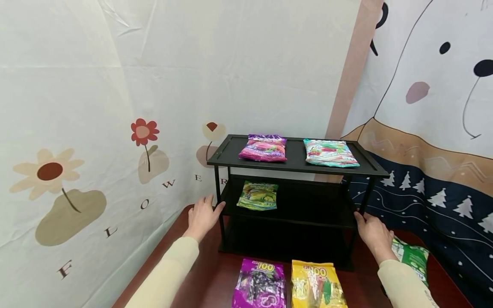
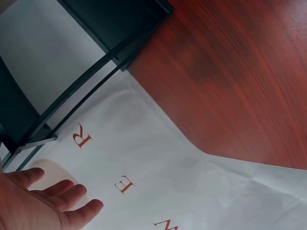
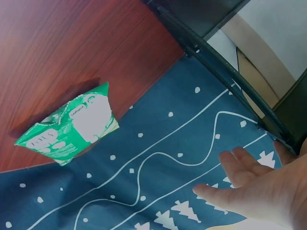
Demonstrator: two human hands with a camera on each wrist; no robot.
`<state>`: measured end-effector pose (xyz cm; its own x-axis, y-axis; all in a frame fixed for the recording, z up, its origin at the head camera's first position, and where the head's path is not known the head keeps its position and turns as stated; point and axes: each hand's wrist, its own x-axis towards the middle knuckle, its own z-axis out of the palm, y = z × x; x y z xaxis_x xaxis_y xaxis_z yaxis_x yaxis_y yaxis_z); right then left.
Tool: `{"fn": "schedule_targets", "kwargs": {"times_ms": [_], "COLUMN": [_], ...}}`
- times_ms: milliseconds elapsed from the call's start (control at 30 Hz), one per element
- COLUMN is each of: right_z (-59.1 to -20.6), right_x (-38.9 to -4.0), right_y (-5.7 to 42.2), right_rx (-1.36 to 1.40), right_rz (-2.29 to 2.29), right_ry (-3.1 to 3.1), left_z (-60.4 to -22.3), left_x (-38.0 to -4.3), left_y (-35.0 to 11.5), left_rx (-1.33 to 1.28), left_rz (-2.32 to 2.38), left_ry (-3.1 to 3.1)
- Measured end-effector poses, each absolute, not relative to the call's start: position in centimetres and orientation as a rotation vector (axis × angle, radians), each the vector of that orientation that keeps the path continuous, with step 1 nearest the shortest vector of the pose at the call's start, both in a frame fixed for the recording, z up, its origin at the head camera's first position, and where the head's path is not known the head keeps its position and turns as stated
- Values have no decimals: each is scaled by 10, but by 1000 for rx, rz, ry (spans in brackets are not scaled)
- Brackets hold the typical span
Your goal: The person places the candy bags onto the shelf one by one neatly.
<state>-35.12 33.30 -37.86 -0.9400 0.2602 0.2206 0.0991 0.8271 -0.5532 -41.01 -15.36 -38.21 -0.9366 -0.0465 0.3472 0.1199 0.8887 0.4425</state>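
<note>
A black three-tier shelf rack (image 1: 308, 217) stands on the table. My left hand (image 1: 202, 217) is at its left side, with the thumb at the corner of the middle shelf and the other fingers extended outside the post. At the right side, my right hand (image 1: 373, 234) has its thumb at the middle shelf's corner; in the right wrist view its fingers (image 3: 216, 192) reach out loosely. On the top shelf lie a purple-pink candy bag (image 1: 264, 148) and a teal-white candy bag (image 1: 330, 153). A yellow-green candy bag (image 1: 258, 196) lies on the middle shelf.
In front of the rack, a purple candy bag (image 1: 259, 284) and a yellow candy bag (image 1: 317, 284) lie on the dark red table (image 2: 225, 81). A green bag (image 3: 72, 125) lies by the table's right edge. Printed cloth (image 1: 96, 85) hangs behind and to both sides.
</note>
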Motion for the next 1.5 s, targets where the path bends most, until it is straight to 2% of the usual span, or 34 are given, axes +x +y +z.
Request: {"fn": "schedule_targets", "kwargs": {"times_ms": [267,567,1033,1233,1500], "right_z": [-377,-376,-374,-375,-383], "right_x": [-351,-351,-345,-339,-341], "right_y": [334,343,377,413,441], "right_rx": [-295,-226,-73,-158,-427], "right_rz": [811,795,812,706,693], "right_ry": [-2762,-2754,-2899,-2940,-3003], "left_z": [-381,-381,-371,-372,-367], "left_x": [-415,-420,-417,-419,-410], "left_y": [-151,-144,-138,-143,-162], "left_rx": [-85,-74,-30,-15,12], "left_rz": [-730,-1090,-1080,-1069,-1067], "left_ry": [-2731,-2760,-2751,-2763,-2781]}}
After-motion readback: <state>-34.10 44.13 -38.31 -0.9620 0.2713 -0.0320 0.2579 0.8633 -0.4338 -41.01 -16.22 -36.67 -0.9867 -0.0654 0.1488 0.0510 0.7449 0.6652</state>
